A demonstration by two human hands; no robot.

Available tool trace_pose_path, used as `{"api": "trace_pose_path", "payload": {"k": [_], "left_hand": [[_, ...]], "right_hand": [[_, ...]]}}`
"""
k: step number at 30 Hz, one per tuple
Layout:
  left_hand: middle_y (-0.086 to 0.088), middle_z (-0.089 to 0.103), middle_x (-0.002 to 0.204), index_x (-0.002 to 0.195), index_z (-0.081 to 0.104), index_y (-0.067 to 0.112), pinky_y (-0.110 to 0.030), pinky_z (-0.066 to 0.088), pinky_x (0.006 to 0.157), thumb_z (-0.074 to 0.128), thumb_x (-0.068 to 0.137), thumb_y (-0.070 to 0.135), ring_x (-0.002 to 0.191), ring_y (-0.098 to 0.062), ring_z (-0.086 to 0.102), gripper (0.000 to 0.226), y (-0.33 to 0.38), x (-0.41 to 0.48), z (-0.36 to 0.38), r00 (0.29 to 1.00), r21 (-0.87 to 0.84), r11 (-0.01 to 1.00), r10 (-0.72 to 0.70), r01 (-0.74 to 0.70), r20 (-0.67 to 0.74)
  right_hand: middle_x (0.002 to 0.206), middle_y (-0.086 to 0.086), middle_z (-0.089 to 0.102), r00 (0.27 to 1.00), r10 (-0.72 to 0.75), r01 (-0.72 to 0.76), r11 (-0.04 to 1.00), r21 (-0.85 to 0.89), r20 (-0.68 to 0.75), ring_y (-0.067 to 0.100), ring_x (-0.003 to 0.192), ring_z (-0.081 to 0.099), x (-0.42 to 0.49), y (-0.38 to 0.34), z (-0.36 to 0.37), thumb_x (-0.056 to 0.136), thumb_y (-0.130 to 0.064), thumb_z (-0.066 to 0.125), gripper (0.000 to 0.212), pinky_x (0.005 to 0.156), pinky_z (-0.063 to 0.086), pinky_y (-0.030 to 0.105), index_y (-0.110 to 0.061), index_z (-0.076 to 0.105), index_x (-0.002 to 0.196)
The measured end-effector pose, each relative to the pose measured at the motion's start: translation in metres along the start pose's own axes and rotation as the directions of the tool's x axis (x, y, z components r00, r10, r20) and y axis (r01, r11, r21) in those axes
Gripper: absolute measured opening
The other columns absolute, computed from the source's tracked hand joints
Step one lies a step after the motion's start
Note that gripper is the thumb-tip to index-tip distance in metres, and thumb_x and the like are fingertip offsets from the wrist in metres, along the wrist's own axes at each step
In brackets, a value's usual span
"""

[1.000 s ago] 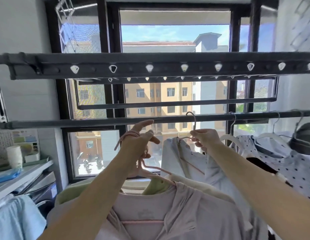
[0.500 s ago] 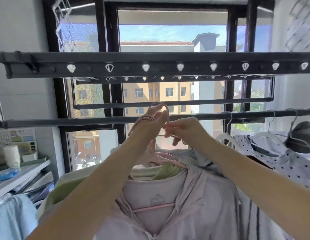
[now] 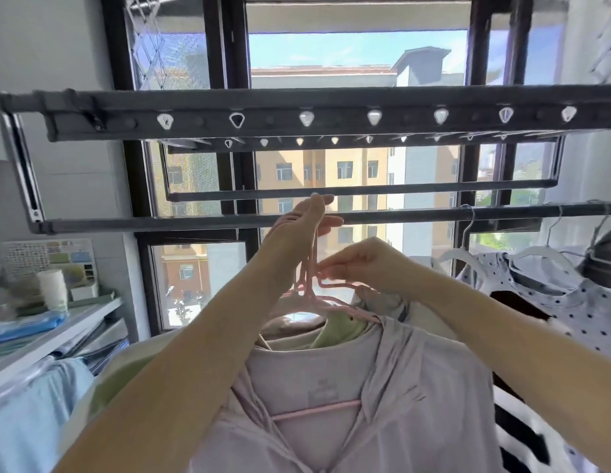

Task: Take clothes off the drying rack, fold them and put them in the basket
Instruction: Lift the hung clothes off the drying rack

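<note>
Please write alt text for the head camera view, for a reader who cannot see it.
A person's left hand holds a bunch of pink hangers carrying shirts, below a grey drying rack at a window. The right hand pinches a hanger's neck. A dotted shirt hangs at the right.

A dark drying rack [image 3: 331, 218] spans the window. White hangers [image 3: 462, 254] hook onto its lower rail at the right, carrying a polka-dot shirt [image 3: 553, 298]. A shelf [image 3: 58, 331] at left holds a paper cup [image 3: 53, 288].
</note>
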State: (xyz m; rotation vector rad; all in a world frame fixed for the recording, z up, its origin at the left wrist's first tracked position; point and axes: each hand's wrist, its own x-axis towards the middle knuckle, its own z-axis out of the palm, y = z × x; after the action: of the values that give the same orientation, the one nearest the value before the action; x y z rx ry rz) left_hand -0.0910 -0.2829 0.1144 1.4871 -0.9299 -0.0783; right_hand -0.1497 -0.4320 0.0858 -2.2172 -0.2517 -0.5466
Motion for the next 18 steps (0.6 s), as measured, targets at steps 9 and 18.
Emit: {"api": "trace_pose_path", "payload": {"k": [9,18], "left_hand": [[0.002,0.066,0.111,0.125,0.053,0.021,-0.037,0.041,0.097,0.035,0.1,0.038,0.104,-0.011,0.062,0.035,-0.006,-0.006,0.011,0.994,-0.019,1.0,-0.013,0.015,0.104],[0.003,0.068,0.106,0.109,0.06,0.029,-0.029,0.048,0.082,0.055,0.092,0.029,0.103,-0.014,0.065,0.018,-0.03,0.012,0.034,0.988,-0.035,0.999,-0.03,0.036,0.154]], "right_hand": [[0.09,-0.003,0.073,0.965,0.136,-0.181,0.965,-0.192,-0.223,-0.002,0.071,0.067,-0.038,0.043,-0.061,0.088,-0.021,0.065,0.02,0.068,0.055,0.014,-0.013,0.072,0.105],[0.113,0.011,0.067,0.725,0.324,-0.502,0.852,-0.145,-0.607,0.017,0.087,0.06,-0.081,0.1,-0.138,0.095,-0.014,0.058,0.025,0.082,0.047,0.026,-0.005,0.066,0.117]]}}
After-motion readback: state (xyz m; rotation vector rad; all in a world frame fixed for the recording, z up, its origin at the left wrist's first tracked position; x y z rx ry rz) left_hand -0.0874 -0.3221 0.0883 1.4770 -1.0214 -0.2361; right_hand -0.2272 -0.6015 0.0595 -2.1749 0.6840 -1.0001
